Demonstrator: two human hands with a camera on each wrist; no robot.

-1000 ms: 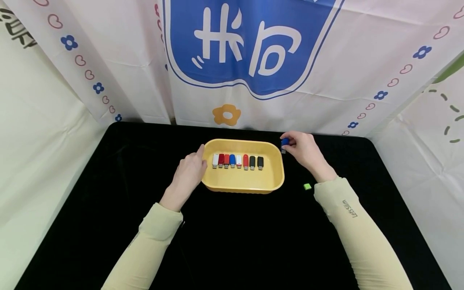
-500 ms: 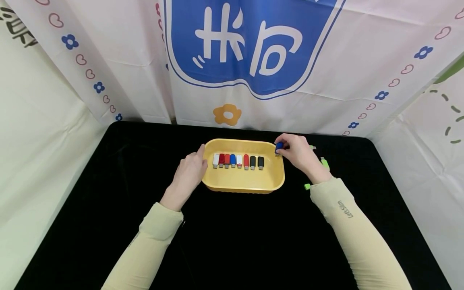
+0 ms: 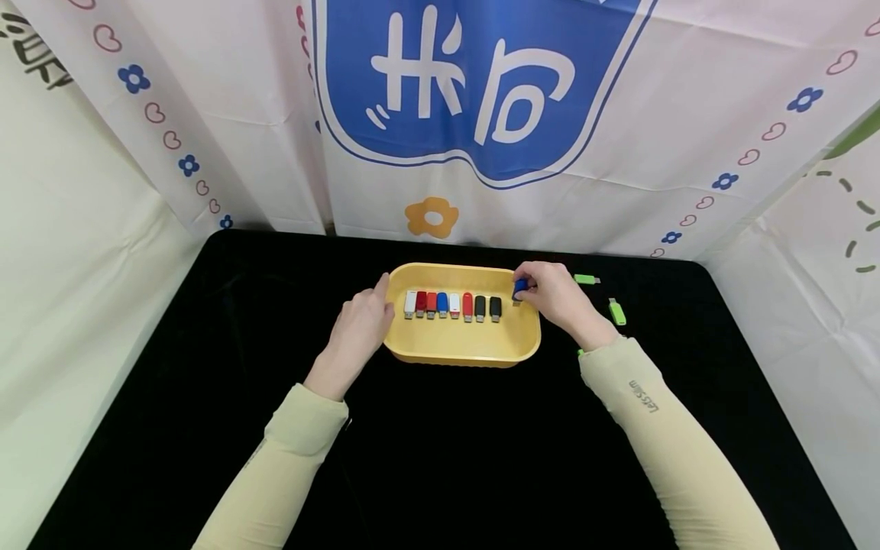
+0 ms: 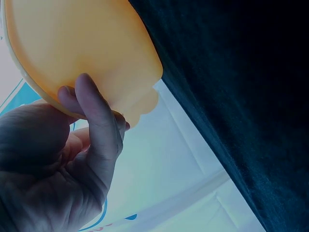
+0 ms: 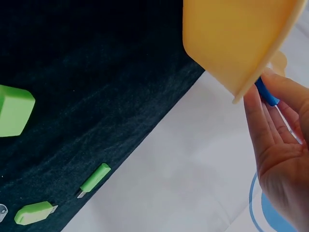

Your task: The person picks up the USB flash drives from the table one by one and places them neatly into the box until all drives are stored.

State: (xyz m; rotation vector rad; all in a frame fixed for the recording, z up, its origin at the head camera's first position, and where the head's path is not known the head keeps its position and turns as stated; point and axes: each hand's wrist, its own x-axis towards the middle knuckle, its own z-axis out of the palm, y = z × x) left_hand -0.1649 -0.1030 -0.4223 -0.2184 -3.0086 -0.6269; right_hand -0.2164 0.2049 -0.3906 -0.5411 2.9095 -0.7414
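Observation:
My right hand pinches a blue USB stick between thumb and fingers, over the right end of a yellow tray. The stick's metal plug points down toward the tray floor. In the right wrist view the blue USB stick shows between the fingertips, right by the rim. Several sticks lie side by side inside, from a white USB stick at the left to a black USB stick at the right. My left hand holds the tray's left end, with a finger against its outer wall.
Right of the tray, a green USB stick and another green stick lie on the black tablecloth. A small green piece shows larger in the right wrist view. A printed curtain hangs behind the table.
My right hand has carried the blue USB stick leftward from beside the tray to over its right end, uncovering the green sticks. My left hand has stayed at the rim.

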